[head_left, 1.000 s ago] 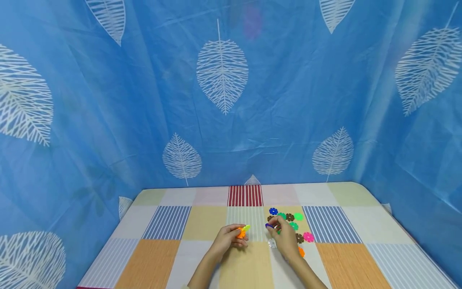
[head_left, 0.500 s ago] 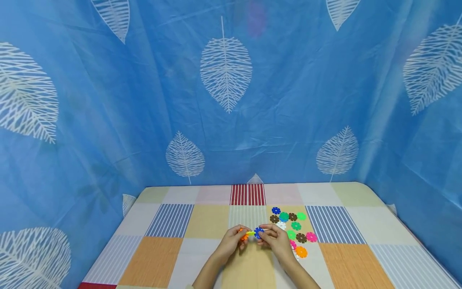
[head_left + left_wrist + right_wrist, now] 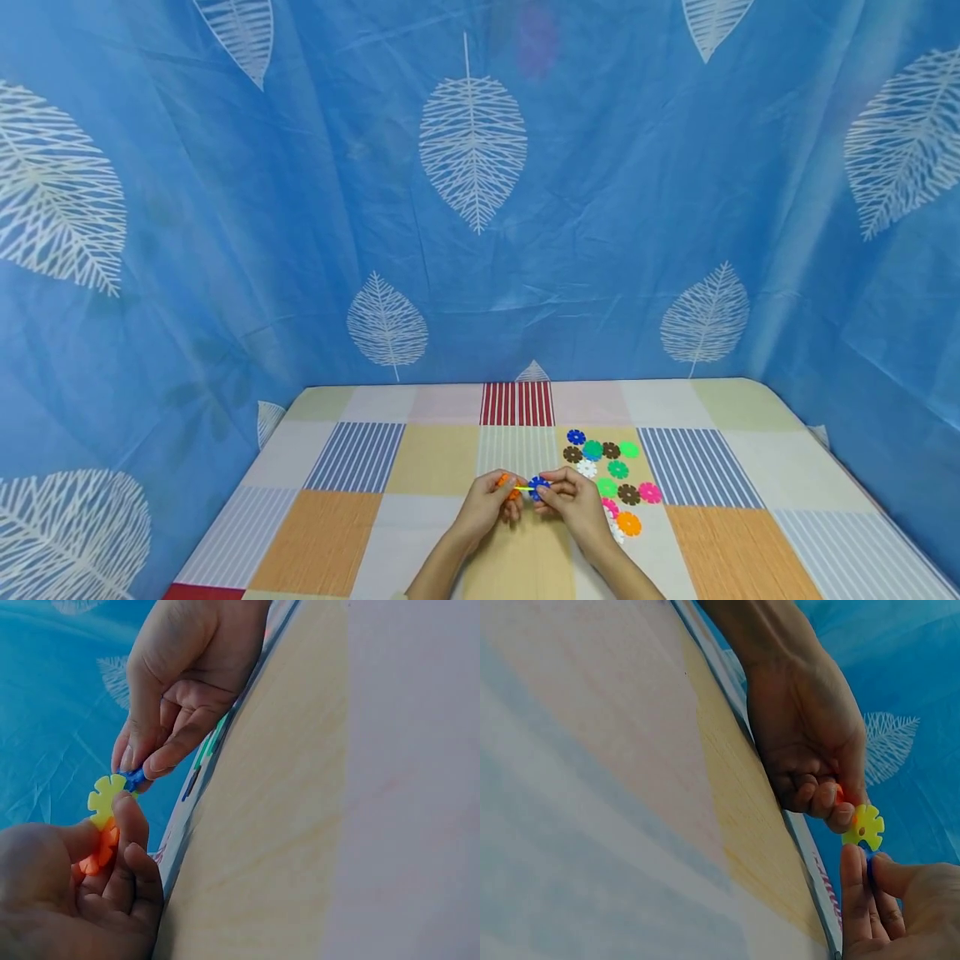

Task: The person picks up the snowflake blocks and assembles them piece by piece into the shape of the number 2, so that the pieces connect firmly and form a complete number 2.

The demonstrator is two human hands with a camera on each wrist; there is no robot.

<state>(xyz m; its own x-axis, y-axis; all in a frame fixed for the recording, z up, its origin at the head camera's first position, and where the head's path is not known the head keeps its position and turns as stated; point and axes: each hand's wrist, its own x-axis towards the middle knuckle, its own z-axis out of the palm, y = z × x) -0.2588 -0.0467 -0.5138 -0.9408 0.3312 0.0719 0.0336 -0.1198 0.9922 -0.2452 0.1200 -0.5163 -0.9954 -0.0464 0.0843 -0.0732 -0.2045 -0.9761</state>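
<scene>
My left hand (image 3: 483, 506) pinches an orange notched plastic disc (image 3: 101, 851) between thumb and fingers. A yellow notched disc (image 3: 866, 826) is joined to the orange one and sticks out toward the right. In my right hand (image 3: 577, 504), thumb and fingertips pinch a blue notched disc (image 3: 537, 487). The blue disc meets the edge of the yellow disc, the two standing crosswise to each other. Both hands are close together above the tablecloth. Fingers cover part of the orange and blue discs in both wrist views.
Several loose notched discs lie right of my right hand, among them a pink disc (image 3: 650, 492), an orange disc (image 3: 629, 523), a brown disc (image 3: 611, 450) and a blue disc (image 3: 576, 437). A patchwork tablecloth (image 3: 442, 458) covers the table; a blue leaf-patterned curtain (image 3: 600, 208) hangs around it.
My right hand has moved left from the loose discs, carrying the blue disc to the yellow one. The yellow disc has since turned edge-on to the head view.
</scene>
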